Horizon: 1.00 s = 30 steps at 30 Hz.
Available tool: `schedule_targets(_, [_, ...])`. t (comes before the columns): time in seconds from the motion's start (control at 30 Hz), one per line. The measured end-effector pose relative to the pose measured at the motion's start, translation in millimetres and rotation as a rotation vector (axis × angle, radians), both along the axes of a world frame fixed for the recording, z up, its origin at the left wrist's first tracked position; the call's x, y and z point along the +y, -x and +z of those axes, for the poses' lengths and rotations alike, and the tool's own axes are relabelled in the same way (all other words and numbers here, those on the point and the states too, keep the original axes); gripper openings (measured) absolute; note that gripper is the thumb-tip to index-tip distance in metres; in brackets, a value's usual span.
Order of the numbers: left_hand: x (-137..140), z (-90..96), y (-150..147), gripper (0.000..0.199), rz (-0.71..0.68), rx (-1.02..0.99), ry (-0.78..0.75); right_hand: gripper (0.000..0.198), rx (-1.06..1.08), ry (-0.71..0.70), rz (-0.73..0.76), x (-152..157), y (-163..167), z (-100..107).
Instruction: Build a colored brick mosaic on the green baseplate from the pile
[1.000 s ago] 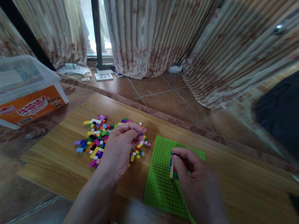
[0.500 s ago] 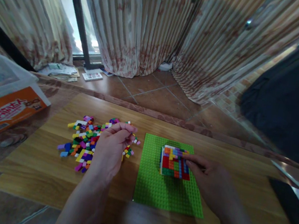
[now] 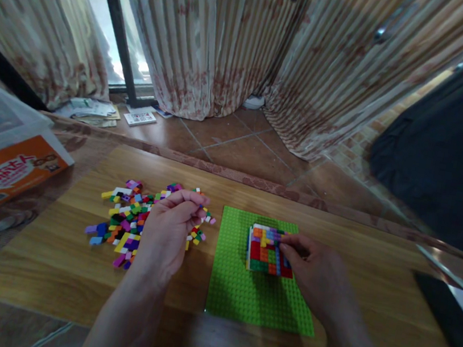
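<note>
A block built of many-coloured toy bricks sits on a green studded baseplate. At the block's upper right corner, the thumb and index finger of my right hand are pinched together against its top. Whatever lies between those fingertips is hidden. My left hand hovers with curled fingers, palm side up, over the right part of a heap of loose toy bricks. Its fingertips are closed together, and anything small in them cannot be made out. The left hand and wrist cover some of the heap.
Under all this is a wooden table. A clear plastic box with an orange label stands at the left. A dark flat object lies at the table's right. Beyond are papers on the floor and long curtains.
My right thumb and index finger have come closer together at the block's upper right and shifted slightly left. My left hand stays nearly the same. The whole view has shifted a little.
</note>
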<state>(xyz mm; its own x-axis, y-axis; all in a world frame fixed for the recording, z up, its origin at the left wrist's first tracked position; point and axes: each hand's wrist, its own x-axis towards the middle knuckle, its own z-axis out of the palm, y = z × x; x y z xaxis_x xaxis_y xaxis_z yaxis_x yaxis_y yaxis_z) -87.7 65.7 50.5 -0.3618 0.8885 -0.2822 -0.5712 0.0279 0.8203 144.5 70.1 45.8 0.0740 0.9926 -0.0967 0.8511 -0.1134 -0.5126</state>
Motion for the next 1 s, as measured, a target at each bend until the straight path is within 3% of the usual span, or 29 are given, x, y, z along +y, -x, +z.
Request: schedule_targets(1.0, [-1.0, 0.4, -2.9, 0.005, -0.002, -0.005, 0.019, 0.017, 0.071, -0.032, -0.056, 2.3, 2.1, -2.0])
